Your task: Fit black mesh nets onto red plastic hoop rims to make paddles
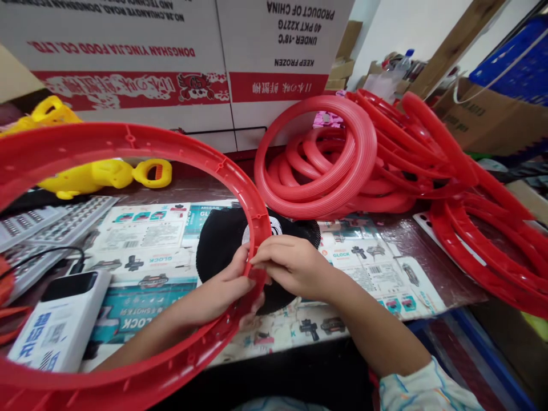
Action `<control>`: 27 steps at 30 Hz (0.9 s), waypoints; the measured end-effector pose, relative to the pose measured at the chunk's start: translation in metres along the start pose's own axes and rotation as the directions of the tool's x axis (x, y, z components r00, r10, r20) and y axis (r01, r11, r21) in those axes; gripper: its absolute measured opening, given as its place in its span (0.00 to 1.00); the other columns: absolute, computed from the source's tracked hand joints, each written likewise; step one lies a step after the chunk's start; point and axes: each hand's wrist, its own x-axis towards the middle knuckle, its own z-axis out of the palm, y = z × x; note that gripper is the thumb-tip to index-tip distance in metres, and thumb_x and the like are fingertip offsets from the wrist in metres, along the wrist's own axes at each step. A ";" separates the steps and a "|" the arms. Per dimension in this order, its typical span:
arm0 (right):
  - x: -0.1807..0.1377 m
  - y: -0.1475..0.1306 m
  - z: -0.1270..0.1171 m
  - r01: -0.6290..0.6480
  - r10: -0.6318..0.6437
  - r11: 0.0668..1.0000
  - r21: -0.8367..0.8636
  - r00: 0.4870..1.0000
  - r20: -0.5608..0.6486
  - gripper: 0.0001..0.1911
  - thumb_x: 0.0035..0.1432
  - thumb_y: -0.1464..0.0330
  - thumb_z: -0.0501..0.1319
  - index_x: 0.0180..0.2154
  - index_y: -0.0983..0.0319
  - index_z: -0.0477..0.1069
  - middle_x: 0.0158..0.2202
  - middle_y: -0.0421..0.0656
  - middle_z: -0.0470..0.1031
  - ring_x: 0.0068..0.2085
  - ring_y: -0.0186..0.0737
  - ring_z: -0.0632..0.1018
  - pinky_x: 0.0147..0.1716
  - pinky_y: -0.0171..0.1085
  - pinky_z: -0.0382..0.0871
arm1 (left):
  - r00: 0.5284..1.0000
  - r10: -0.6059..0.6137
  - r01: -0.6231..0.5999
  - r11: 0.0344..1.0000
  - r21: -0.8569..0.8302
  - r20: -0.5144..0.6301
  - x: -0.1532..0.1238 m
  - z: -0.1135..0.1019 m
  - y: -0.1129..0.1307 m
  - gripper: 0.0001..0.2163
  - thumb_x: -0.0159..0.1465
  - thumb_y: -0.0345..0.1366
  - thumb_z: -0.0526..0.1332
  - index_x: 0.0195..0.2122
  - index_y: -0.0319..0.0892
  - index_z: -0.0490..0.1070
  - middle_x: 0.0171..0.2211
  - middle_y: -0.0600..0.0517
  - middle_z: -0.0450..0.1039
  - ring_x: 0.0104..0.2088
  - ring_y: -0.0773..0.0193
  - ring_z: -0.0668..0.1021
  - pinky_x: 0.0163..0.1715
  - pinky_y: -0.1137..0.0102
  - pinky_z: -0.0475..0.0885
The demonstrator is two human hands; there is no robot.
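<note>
A large red plastic ring (233, 177) with a hollow inner channel and small bosses is held up, filling the left side of the view. My left hand (225, 288) grips its near right part, thumb on the inner face and fingers behind. On the same stretch, my right hand (295, 265) is closed, fingertips pinched at the ring's edge. Whether a small part sits between those fingertips is hidden. Below both hands lies a black cap-like cloth piece (218, 242) with a white print, partly covered by the ring and hands.
Ribbed red rings (368, 151) are heaped at the back right, with smooth red rings (454, 171) beside them. A white carton (171, 51) stands behind. Left are yellow plastic toys (103, 174), trays of small parts (81, 222) and a white power bank (60, 325). Printed card sheets (145, 234) cover the tabletop.
</note>
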 end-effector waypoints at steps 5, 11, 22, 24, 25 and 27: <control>0.000 0.001 0.001 -0.120 0.120 0.993 0.021 0.993 -0.020 0.05 0.57 0.77 0.62 0.34 0.63 0.74 0.32 0.42 0.78 0.35 0.34 0.77 0.37 0.33 0.71 | 1.000 -0.018 0.018 1.000 0.019 -0.002 0.000 0.002 0.000 0.27 0.64 0.40 0.56 0.60 0.48 0.44 0.24 0.57 0.71 0.14 0.68 0.70 0.15 0.75 0.63; -0.001 -0.004 0.005 -0.194 0.192 0.980 -0.042 0.980 -0.043 0.04 0.56 0.76 0.63 0.34 0.62 0.72 0.30 0.39 0.77 0.31 0.32 0.75 0.33 0.31 0.68 | 0.998 0.053 -0.052 0.998 0.032 -0.020 0.003 0.002 -0.007 0.19 0.65 0.39 0.57 0.53 0.47 0.51 0.24 0.56 0.73 0.19 0.64 0.75 0.21 0.72 0.70; -0.003 0.004 0.007 0.010 -0.002 0.853 -0.522 1.000 0.016 0.11 0.64 0.72 0.54 0.29 0.65 0.70 0.28 0.43 0.72 0.30 0.38 0.70 0.30 0.38 0.59 | 0.999 0.000 0.003 0.998 0.068 -0.042 0.004 0.002 -0.005 0.09 0.63 0.37 0.56 0.43 0.45 0.58 0.20 0.54 0.75 0.16 0.63 0.74 0.17 0.73 0.66; -0.003 0.003 0.007 -0.040 0.059 0.903 -0.427 0.998 0.031 0.10 0.65 0.73 0.53 0.33 0.66 0.71 0.30 0.44 0.72 0.32 0.38 0.70 0.33 0.37 0.63 | 0.999 -0.009 0.012 0.997 0.076 -0.050 0.004 0.002 -0.005 0.09 0.63 0.38 0.56 0.43 0.45 0.58 0.20 0.54 0.74 0.16 0.63 0.74 0.17 0.73 0.66; -0.003 0.001 0.006 -0.065 0.085 0.923 -0.379 0.996 0.036 0.10 0.65 0.74 0.52 0.34 0.65 0.71 0.32 0.44 0.72 0.33 0.38 0.71 0.35 0.36 0.65 | 0.999 -0.017 0.021 0.997 0.080 -0.051 0.003 0.001 -0.005 0.10 0.63 0.38 0.57 0.43 0.45 0.59 0.19 0.54 0.74 0.16 0.63 0.74 0.17 0.73 0.66; -0.003 -0.001 0.003 -0.097 0.114 0.947 -0.306 0.993 0.037 0.11 0.64 0.75 0.51 0.35 0.65 0.70 0.33 0.45 0.72 0.35 0.38 0.71 0.37 0.36 0.67 | 0.998 -0.040 0.044 0.995 0.087 -0.050 0.002 0.000 -0.005 0.13 0.63 0.39 0.56 0.47 0.44 0.58 0.19 0.54 0.74 0.16 0.62 0.74 0.16 0.73 0.65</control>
